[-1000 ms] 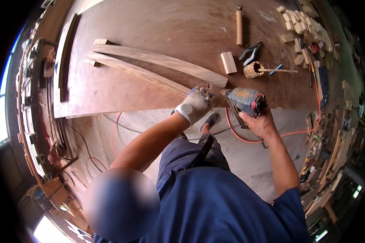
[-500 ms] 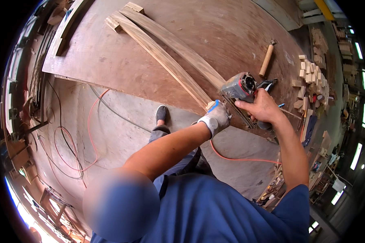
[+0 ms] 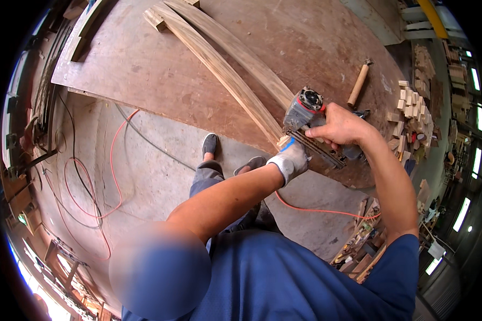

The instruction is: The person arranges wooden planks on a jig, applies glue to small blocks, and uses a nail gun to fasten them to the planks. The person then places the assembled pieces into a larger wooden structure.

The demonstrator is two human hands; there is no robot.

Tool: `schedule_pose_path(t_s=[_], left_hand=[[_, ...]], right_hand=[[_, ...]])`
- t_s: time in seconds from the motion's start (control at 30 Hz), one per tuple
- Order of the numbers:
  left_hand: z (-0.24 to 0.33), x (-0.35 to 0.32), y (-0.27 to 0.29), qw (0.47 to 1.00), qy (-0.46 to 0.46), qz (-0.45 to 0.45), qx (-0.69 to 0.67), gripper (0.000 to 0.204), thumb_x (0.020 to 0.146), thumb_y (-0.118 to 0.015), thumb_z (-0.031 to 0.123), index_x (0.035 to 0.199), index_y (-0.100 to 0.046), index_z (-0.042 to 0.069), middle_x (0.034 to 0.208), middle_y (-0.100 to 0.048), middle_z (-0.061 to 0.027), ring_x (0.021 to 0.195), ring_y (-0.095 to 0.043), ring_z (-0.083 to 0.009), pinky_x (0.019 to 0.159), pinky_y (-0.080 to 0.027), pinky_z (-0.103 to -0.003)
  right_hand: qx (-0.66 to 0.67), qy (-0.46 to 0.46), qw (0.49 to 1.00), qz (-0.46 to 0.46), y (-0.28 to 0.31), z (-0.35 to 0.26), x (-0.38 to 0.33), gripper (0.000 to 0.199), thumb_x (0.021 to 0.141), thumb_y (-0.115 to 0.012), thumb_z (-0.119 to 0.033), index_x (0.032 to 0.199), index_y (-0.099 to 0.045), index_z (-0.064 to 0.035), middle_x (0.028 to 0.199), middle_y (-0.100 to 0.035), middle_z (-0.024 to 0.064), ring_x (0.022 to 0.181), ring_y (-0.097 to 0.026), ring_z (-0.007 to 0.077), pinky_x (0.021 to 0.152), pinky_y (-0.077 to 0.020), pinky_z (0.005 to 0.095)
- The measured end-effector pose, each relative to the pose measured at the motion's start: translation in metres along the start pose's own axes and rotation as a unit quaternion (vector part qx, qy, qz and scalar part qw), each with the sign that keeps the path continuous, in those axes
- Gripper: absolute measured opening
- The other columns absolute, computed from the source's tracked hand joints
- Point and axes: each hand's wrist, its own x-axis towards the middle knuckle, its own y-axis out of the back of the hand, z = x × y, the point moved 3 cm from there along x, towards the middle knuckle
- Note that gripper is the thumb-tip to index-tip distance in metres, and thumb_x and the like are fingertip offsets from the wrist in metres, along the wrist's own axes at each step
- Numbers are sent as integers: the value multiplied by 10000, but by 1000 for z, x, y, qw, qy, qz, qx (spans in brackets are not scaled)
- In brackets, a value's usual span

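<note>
My left hand (image 3: 291,160), in a whitish work glove, is closed on the near end of a long wooden strip (image 3: 225,74) at the table's front edge. A small pale wood block (image 3: 285,142) shows at that end, beside a blue band on the glove. My right hand (image 3: 344,127), bare, grips a grey and black nail gun (image 3: 301,113) by its handle. The gun's nose lies at the strip's end, close to my left fingers; whether it touches the wood I cannot tell. A second wooden strip (image 3: 251,65) lies alongside, its near end partly behind the gun.
A hammer (image 3: 359,84) with a wooden handle lies on the brown table (image 3: 139,69). Several small wood blocks (image 3: 412,104) are piled at the right. A red air hose (image 3: 326,213) runs below the table edge, and more hoses (image 3: 115,160) trail over the floor.
The nail gun has swung left and tipped, bringing its nose over to the strip's end by my left hand. My left hand keeps its hold. Another shoe has come into sight below.
</note>
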Motion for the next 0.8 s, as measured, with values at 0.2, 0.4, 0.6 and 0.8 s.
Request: schedule_pose_path(t_s=[0.2,0.4,0.6,0.8], left_hand=[[-55,64,39,995,30,-25,-89,386,1131,-393,365,1181,-649,80,1131,-730,-112,1022,-705,-268,922,-582,-407],[-53,59,38,995,42,-34,-88,367,1118,-406,351,1181,-672,107,1136,-739,-98,1042,-707,-267,913,-581,-420],[-40,49,30,995,47,-45,-81,352,1105,-419,338,1181,-695,133,1140,-749,-83,1061,-709,-266,905,-580,-432],[-27,42,20,996,52,-58,-52,342,1092,-432,324,1181,-718,159,1145,-758,-69,1081,-710,-264,896,-580,-445]], right_hand=[[-110,25,992,-59,9,-28,10,550,920,-793,-328,522,-623,12,515,-635,112,479,-667,203,516,-530,361],[-152,12,983,-98,11,-39,24,528,909,-777,-309,525,-643,28,520,-645,125,491,-680,212,524,-546,362],[-165,4,980,-115,12,-48,30,500,902,-770,-282,558,-653,62,545,-657,150,494,-691,239,490,-552,374],[-183,8,974,-130,12,-58,31,486,903,-765,-266,572,-651,71,551,-658,155,494,-695,241,478,-542,377]])
